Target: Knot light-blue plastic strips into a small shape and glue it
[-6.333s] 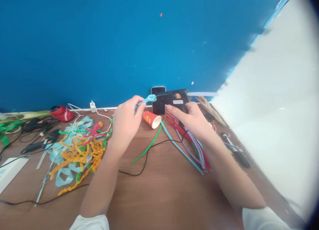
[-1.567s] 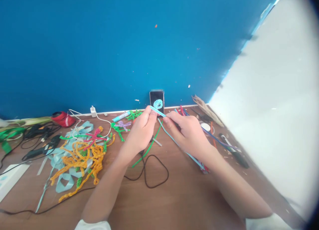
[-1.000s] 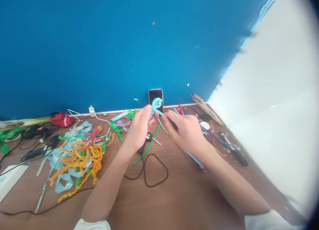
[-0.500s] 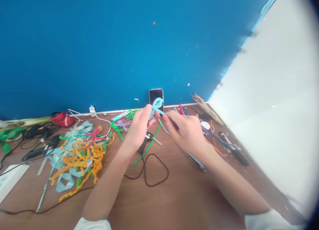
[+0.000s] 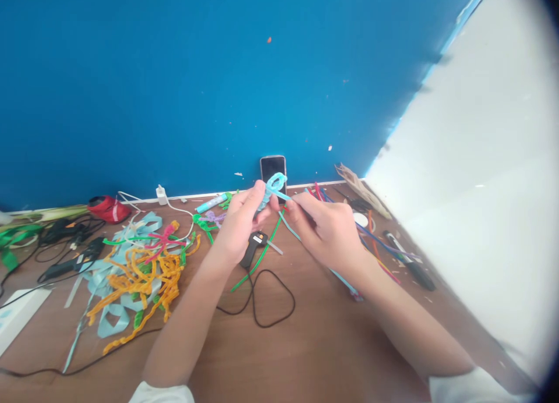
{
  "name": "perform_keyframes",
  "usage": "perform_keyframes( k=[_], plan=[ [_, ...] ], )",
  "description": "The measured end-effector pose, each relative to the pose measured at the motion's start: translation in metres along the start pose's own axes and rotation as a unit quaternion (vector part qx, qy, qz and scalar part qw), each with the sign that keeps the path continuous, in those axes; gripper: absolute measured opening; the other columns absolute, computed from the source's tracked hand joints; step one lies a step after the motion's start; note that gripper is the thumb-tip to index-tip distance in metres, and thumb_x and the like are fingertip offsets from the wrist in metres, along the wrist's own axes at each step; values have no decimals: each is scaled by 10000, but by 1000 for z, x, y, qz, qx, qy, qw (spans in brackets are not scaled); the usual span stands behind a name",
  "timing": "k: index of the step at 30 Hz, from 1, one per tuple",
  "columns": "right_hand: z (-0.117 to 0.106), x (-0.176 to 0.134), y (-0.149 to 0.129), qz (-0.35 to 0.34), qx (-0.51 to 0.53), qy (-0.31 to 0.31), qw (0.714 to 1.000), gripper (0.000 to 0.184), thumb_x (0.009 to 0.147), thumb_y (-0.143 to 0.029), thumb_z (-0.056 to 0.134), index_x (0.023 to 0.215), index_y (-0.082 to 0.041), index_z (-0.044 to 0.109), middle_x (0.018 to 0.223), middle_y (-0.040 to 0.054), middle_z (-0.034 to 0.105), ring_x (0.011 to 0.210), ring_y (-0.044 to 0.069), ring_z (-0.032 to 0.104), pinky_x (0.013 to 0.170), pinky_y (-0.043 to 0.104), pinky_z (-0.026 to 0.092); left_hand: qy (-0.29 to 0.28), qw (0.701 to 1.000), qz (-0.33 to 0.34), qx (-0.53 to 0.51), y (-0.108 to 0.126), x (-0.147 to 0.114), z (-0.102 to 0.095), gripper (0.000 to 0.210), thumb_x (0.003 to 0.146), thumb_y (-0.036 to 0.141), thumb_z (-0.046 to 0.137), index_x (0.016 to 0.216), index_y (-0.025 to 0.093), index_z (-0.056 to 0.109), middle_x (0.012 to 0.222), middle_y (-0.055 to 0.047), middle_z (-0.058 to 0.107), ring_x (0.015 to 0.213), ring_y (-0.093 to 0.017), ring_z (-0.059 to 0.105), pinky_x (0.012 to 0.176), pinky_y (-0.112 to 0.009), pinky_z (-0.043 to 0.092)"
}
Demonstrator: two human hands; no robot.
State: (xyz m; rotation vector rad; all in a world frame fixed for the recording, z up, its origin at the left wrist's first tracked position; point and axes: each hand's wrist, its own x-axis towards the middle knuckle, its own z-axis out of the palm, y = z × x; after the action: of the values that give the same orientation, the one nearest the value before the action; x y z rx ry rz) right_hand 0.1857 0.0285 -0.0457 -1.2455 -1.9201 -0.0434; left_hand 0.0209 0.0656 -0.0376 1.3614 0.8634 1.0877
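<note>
Between my two hands, above the table, is a light blue pipe cleaner (image 5: 276, 182) bent into a small loop at its top. My left hand (image 5: 243, 216) is closed on the twisted part just below the loop, and its fingers hide some of it. A straight length runs across to my right hand (image 5: 324, 225), which pinches it between thumb and fingertips. Behind the loop, a phone (image 5: 271, 165) leans upright against the blue wall. Beneath my left hand lies a black glue gun (image 5: 252, 250) with its cord, beside a green pipe cleaner (image 5: 267, 253).
At left, orange pipe cleaners (image 5: 148, 278) lie tangled over pale blue ribbon (image 5: 114, 320). A red pouch (image 5: 108, 209), black cables and a white power strip (image 5: 21, 315) are farther left. On the right are a black marker (image 5: 419, 272), more coloured pipe cleaners and a dried husk (image 5: 364, 187).
My left hand has shifted slightly left and rotated a little, showing more of the glue gun. Both hands keep hold of the blue pipe cleaner, and the loop has barely moved.
</note>
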Motion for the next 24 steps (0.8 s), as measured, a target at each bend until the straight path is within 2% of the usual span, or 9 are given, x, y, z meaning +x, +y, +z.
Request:
perform_keyframes(
  k=[7,12,14,18,24],
  plan=[
    [-4,2,-1,15,60,-12,998,309,1007,-289,450,744,-190,579,521,-59,377,468,90,281,520,259,217,-16,999,-27,-43,4,0,0,491,946,559,520,678,160,617,482,61,281,432,-60,219,440,-237,185],
    [-5,4,2,42,167,-33,984,317,1003,-340,499,749,-181,601,552,-61,396,505,83,304,523,245,249,-43,995,-46,-82,4,0,-2,502,956,538,515,657,151,625,477,61,266,433,-54,222,441,-223,197],
    [-5,5,4,65,239,-58,967,336,998,-379,516,744,-180,606,581,-55,420,534,85,341,529,242,268,-52,993,-51,-90,3,0,-2,502,961,531,502,647,157,620,479,64,233,433,-60,196,436,-226,198],
    [-6,8,9,127,386,-115,907,357,966,-459,573,748,-179,618,570,-62,418,513,83,345,494,247,250,-62,990,-64,-105,4,-1,-1,511,972,520,467,604,177,556,481,71,155,427,-73,155,428,-235,215],
    [-3,12,20,197,479,-141,844,366,885,-511,686,736,-187,603,496,-93,387,423,60,282,425,242,199,-95,985,-84,-118,5,-2,-2,586,970,556,421,505,199,421,464,62,96,424,-85,134,440,-269,191]
  ],
)
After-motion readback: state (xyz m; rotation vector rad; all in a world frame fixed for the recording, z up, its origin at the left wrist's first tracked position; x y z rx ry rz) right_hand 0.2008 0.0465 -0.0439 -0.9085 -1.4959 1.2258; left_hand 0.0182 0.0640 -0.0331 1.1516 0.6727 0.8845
